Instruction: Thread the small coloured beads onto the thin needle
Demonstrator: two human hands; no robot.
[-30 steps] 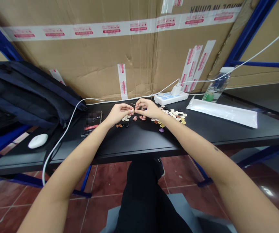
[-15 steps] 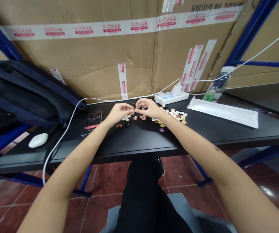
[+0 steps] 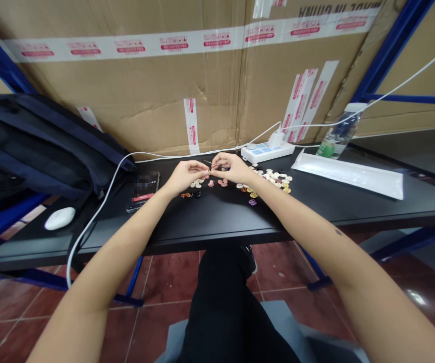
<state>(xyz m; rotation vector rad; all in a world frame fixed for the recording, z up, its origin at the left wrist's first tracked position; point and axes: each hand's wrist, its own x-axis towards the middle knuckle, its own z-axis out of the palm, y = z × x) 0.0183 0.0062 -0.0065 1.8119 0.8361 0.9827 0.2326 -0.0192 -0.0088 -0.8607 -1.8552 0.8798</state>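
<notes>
Head view: left hand (image 3: 184, 175) pinches a small pale bead (image 3: 208, 172); right hand (image 3: 233, 169) pinches a thin dark needle (image 3: 210, 163), tip meeting it. Loose coloured beads (image 3: 269, 180) lie right of the grip on the black desk (image 3: 217, 217), within reach.

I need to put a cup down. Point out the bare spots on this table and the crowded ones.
Bare: the black table's near strip between the buttons and the front edge, and the stretch between the white mouse and phone. Crowded: around both hands, left hand and right hand, and by the power strip.

The phone (image 3: 144, 190) screen is blurred; the beads (image 3: 272, 179) are too small to read.
</notes>
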